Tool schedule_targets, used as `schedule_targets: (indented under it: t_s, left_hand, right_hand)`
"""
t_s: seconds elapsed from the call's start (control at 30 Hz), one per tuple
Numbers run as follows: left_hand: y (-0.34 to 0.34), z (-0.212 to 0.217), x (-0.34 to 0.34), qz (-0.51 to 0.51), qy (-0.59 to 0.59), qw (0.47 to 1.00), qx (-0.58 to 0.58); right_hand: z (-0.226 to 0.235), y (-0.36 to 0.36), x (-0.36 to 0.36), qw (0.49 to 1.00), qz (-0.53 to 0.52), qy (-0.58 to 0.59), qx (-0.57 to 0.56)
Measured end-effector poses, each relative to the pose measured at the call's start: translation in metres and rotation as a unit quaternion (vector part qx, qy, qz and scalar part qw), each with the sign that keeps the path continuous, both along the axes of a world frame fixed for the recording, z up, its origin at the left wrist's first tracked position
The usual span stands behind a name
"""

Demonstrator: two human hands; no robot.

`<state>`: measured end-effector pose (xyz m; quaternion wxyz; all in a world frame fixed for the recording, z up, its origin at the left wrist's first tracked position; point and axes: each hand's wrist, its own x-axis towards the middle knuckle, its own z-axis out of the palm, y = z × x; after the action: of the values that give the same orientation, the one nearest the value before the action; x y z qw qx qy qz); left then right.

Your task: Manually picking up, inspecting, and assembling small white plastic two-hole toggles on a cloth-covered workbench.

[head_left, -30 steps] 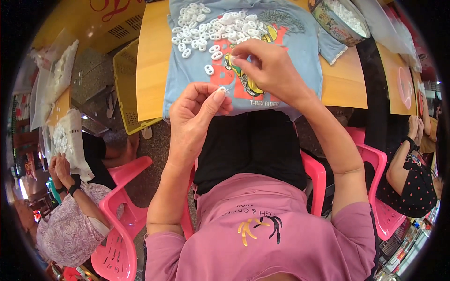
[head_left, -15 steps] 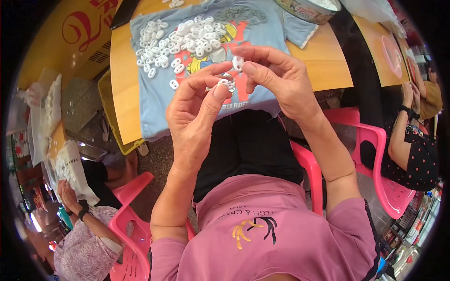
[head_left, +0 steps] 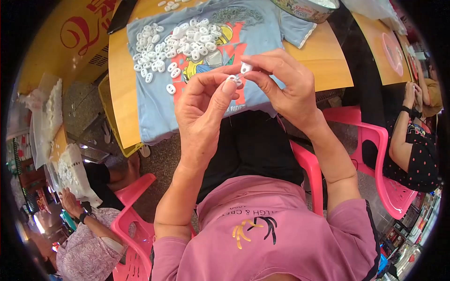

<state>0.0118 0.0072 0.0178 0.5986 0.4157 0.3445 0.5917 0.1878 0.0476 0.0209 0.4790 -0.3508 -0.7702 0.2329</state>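
My left hand (head_left: 200, 105) pinches a small white plastic two-hole cord lock piece (head_left: 236, 80) between thumb and fingers, partly hidden by the thumb. Just to the right, my right hand (head_left: 288, 86) grips another white plastic piece (head_left: 246, 68) by its fingertips. The two pieces are close together; whether they touch I cannot tell. Beyond my hands lies a heap of white oval two-hole cord lock pieces (head_left: 192, 40) on a blue printed T-shirt (head_left: 157, 110). Behind it sits a tangle of thin grey bits (head_left: 239, 16), perhaps small springs.
The T-shirt covers a wooden table (head_left: 124, 107). A round tin (head_left: 307, 13) with white contents stands at the far right. Pink chairs (head_left: 311, 164) are around me. One person (head_left: 91, 243) sits at the left, another (head_left: 408, 154) at the right. A yellow crate (head_left: 110, 105) is under the table's left side.
My hands have come closer together, bringing the two white pieces near each other. My left hand has shifted slightly right. The person at the left has moved a hand.
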Motion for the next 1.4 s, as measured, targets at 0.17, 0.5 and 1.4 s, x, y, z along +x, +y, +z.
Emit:
schedule_targets:
  t_s: [0.17,0.5,1.4]
  left_hand:
    - [0.002,0.003,0.004,-0.003,-0.021,0.999,-0.024]
    - [0.001,0.004,0.005,-0.007,-0.019,0.998,-0.059]
    - [-0.001,0.005,0.006,0.017,-0.028,0.998,-0.057]
  right_hand:
    - [-0.005,0.007,0.005,0.99,-0.04,-0.042,0.131]
    - [0.014,-0.014,-0.008,0.938,-0.01,0.219,-0.269]
    - [0.012,-0.021,-0.017,0.976,-0.016,0.119,-0.184]
